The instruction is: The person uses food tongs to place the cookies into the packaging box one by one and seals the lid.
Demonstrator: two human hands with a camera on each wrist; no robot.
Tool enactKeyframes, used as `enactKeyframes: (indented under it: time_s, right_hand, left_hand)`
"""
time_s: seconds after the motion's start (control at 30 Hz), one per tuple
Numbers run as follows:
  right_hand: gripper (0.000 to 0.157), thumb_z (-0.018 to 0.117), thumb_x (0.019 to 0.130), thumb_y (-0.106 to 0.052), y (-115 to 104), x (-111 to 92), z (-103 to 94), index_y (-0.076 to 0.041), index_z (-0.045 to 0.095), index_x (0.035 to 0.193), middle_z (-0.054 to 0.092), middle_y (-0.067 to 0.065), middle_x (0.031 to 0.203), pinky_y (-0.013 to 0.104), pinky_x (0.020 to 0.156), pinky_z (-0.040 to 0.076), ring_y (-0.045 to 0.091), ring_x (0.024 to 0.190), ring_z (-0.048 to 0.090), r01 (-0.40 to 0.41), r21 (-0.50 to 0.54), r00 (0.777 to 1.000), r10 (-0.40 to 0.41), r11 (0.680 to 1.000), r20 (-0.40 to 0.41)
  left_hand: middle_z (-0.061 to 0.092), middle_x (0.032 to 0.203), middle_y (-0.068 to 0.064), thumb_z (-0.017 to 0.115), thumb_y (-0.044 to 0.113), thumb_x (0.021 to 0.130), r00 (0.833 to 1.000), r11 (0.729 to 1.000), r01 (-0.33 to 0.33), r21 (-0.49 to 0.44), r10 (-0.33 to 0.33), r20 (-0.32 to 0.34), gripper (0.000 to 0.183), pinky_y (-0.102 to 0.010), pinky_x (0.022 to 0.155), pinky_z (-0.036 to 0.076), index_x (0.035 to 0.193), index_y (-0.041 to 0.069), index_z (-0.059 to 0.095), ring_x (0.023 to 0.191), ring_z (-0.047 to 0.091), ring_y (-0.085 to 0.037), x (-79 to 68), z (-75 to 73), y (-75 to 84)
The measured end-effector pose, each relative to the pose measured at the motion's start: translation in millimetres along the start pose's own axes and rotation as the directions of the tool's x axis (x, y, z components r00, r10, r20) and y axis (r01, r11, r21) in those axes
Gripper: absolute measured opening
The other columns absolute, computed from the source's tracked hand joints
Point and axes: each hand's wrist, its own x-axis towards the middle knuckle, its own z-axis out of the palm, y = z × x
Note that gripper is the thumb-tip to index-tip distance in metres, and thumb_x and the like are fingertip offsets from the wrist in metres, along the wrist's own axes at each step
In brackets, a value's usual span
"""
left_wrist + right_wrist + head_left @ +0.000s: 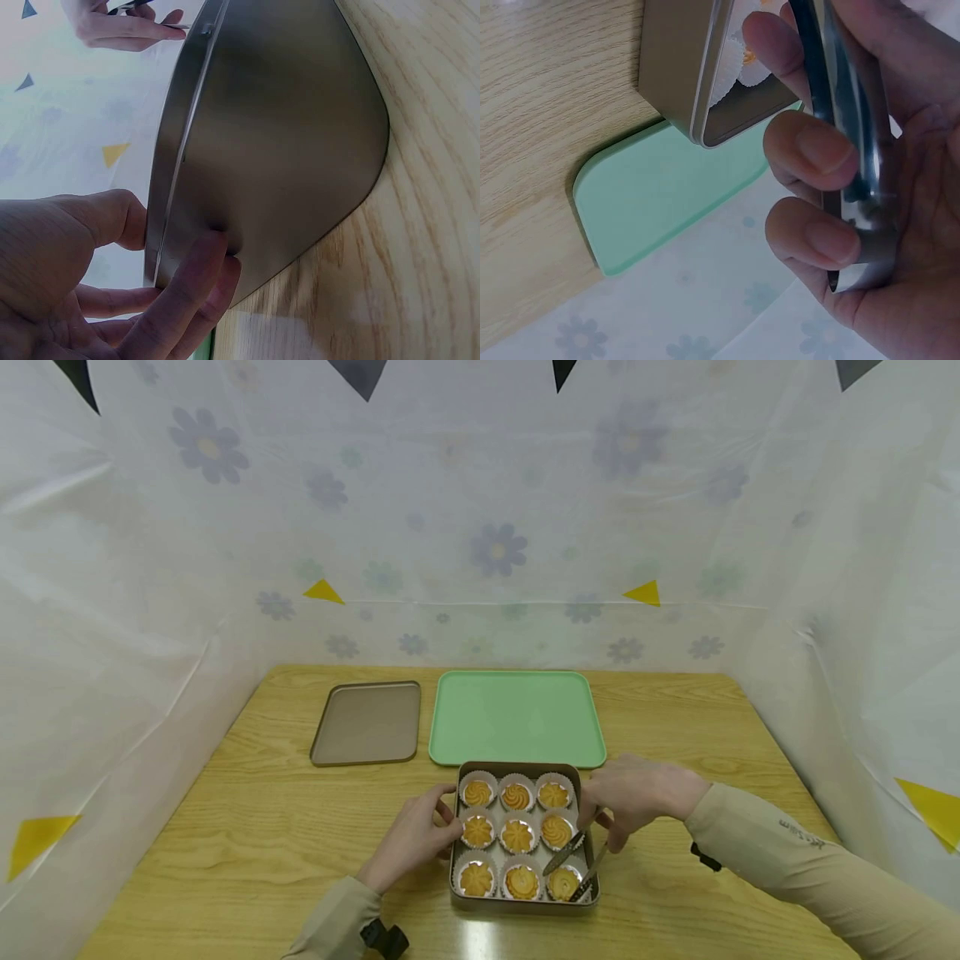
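Observation:
A deep, square-cornered baking pan (517, 907) holds rows of golden piped cookies (517, 836) in white paper cups. My left hand (417, 835) holds the pan's left side. In the left wrist view, its thumb (124, 217) lies at the rim and its fingers (187, 292) against the outer wall. Over the pan's right side, my right hand (633, 797) grips metal tongs (847, 112), fingers curled around their arms. The spread tong tips point down at the near right cookie (562, 885), one on either side of it. Whether they touch it I cannot tell.
Behind the pan lies a flat green tray (517, 718); left of that is a shallow brown tray (367, 722). All stand on a wooden table (247, 827). A pale flowered curtain (480, 510) closes in the back and sides.

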Motion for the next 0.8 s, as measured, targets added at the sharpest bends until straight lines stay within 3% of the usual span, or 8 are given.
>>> enactKeyframes:
  time_s: [0.13, 0.33, 0.5, 0.63, 0.8]
  right_hand:
    - [0.036, 0.089, 0.070, -0.026, 1.9, -1.1, 0.5, -0.033, 0.080, 0.105, 0.068, -0.022, 0.069, 0.019, 0.060, 0.047, -0.003, 0.067, 0.059, 0.008, 0.015, 1.000, -0.008, 1.000, -0.002]
    - [0.026, 0.087, 0.074, -0.028, 11.0, -0.7, 5.0, -0.032, 0.080, 0.098, 0.074, -0.021, 0.087, 0.020, 0.069, 0.051, -0.002, 0.080, 0.065, 0.019, 0.097, 1.000, -0.021, 0.995, 0.018]
    - [0.038, 0.085, 0.077, -0.031, 26.6, -2.7, 15.6, -0.033, 0.076, 0.114, 0.066, -0.025, 0.076, 0.021, 0.076, 0.051, -0.004, 0.082, 0.060, 0.014, 0.203, 1.000, -0.015, 0.979, 0.003]
    - [0.040, 0.082, 0.080, -0.029, 36.2, -6.2, 24.7, -0.031, 0.075, 0.119, 0.065, -0.023, 0.077, 0.018, 0.064, 0.043, -0.005, 0.066, 0.047, 0.036, 0.316, 0.999, -0.026, 0.948, -0.035]
    - [0.040, 0.079, 0.083, -0.025, 45.6, -11.1, 36.0, -0.025, 0.073, 0.123, 0.065, -0.016, 0.079, 0.016, 0.052, 0.036, -0.003, 0.052, 0.036, 0.085, 0.475, 0.996, -0.059, 0.876, -0.070]
  left_hand:
    - [0.069, 0.086, -0.009, 0.067, 0.009, 0.084, 1.000, 1.000, 0.007, -0.002, -0.007, 0.002, 0.062, -0.023, 0.051, 0.052, 0.142, -0.005, 0.049, 0.058, 0.062, -0.009, -0.1, -0.1, 0.0]
    - [0.068, 0.087, -0.008, 0.066, 0.010, 0.085, 1.000, 1.000, 0.009, 0.008, -0.009, 0.012, 0.062, -0.023, 0.051, 0.052, 0.142, -0.004, 0.049, 0.059, 0.062, -0.009, 0.5, -0.8, -0.1]
    - [0.068, 0.088, -0.008, 0.066, 0.010, 0.086, 1.000, 1.000, 0.016, 0.007, -0.016, 0.018, 0.061, -0.024, 0.052, 0.052, 0.143, -0.004, 0.048, 0.060, 0.062, -0.009, 1.1, -1.2, 0.3]
    - [0.068, 0.089, -0.010, 0.066, 0.011, 0.087, 1.000, 1.000, 0.014, 0.004, -0.014, 0.018, 0.061, -0.023, 0.052, 0.053, 0.143, -0.004, 0.048, 0.060, 0.063, -0.009, 1.1, -1.1, 0.5]
    - [0.068, 0.090, -0.010, 0.066, 0.012, 0.087, 1.000, 1.000, 0.017, 0.004, -0.017, 0.021, 0.061, -0.023, 0.052, 0.053, 0.143, -0.005, 0.048, 0.061, 0.063, -0.009, 0.8, -1.2, 0.6]
